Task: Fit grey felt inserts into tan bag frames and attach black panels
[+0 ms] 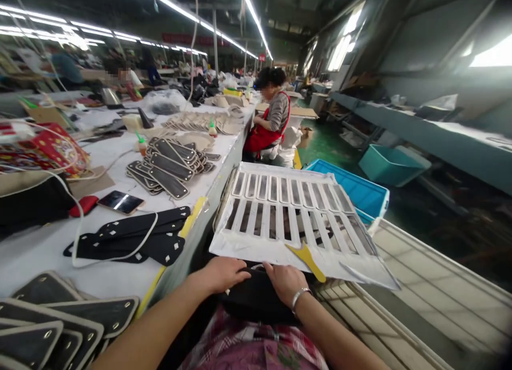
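Note:
My left hand (224, 274) and my right hand (286, 280) both rest on a black fabric piece (256, 295) in my lap, fingers curled over its upper edge. Just beyond them lies a white slotted stencil sheet (292, 212), tilted, with a yellow scraper (310, 258) lying on its near edge. A bracelet circles my right wrist. Whether the fingers pinch the fabric or only press on it is not clear.
A long white worktable (36, 247) on the left carries stacks of black leather pieces (170, 165), a phone (120, 202), a white cable and glue bottles. A seated person in a red apron (270, 122) works further along. Blue bins (360, 191) and wire racks (436, 284) stand on the right.

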`<action>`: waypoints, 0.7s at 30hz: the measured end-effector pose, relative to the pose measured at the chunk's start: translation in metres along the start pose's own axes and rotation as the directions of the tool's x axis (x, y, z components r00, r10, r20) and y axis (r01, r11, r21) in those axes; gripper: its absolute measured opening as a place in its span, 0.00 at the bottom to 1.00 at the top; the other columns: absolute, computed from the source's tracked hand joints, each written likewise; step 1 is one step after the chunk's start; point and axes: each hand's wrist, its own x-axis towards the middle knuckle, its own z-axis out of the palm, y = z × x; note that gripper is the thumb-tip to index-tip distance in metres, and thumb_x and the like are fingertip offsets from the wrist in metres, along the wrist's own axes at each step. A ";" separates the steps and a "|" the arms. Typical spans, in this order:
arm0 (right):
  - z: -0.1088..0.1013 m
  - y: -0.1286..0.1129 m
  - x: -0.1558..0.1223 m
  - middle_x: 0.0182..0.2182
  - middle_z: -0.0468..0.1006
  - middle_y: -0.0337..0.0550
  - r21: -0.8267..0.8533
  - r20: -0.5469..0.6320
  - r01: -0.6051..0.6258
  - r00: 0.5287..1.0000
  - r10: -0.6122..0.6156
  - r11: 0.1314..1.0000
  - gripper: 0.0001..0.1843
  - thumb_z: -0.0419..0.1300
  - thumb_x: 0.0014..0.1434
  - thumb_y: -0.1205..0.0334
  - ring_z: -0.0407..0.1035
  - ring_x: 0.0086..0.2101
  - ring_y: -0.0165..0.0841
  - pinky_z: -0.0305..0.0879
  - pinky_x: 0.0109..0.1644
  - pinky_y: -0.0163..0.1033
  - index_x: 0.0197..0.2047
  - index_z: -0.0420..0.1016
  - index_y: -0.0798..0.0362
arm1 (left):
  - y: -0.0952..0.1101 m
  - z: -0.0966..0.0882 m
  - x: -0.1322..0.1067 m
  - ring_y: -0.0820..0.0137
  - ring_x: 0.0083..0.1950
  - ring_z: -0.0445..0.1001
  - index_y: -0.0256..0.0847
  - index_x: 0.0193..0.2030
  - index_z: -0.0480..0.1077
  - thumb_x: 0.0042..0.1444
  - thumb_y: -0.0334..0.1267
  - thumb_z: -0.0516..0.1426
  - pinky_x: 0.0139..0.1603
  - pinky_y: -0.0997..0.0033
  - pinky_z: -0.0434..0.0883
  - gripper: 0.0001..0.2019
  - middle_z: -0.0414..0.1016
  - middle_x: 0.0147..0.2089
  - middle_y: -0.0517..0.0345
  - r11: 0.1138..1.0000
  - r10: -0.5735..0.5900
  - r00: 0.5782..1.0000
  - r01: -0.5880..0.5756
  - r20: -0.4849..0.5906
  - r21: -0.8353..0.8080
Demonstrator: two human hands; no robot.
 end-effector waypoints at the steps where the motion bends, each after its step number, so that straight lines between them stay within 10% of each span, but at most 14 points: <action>1: 0.000 -0.005 0.001 0.27 0.78 0.53 0.010 0.010 -0.016 1.000 0.015 1.000 0.31 0.35 0.65 0.51 0.74 0.31 0.37 0.63 0.34 0.39 0.31 0.76 0.55 | -0.005 -0.001 -0.002 0.64 0.45 0.71 0.36 0.47 0.67 0.58 0.44 0.54 0.44 0.60 0.71 0.15 0.70 0.47 0.55 1.000 -0.013 1.000 0.013 0.001 -0.011; 10: 0.012 -0.056 0.015 0.33 0.76 0.47 0.091 -0.089 0.088 0.993 -0.080 0.992 0.26 0.32 0.66 0.53 0.72 0.35 0.36 0.62 0.37 0.40 0.39 0.68 0.52 | -0.017 -0.007 -0.004 0.67 0.39 0.72 0.42 0.40 0.70 0.59 0.48 0.49 0.43 0.68 0.68 0.14 0.75 0.39 0.55 0.991 -0.086 0.994 0.078 0.070 0.111; 21: 0.004 -0.019 0.003 0.34 0.74 0.48 0.033 -0.247 0.045 0.968 -0.036 0.998 0.20 0.42 0.64 0.50 0.67 0.39 0.40 0.56 0.42 0.43 0.40 0.68 0.54 | -0.015 -0.008 -0.001 0.65 0.44 0.72 0.42 0.38 0.71 0.60 0.47 0.43 0.50 0.65 0.65 0.18 0.75 0.40 0.55 0.998 -0.029 0.999 0.032 0.043 -0.051</action>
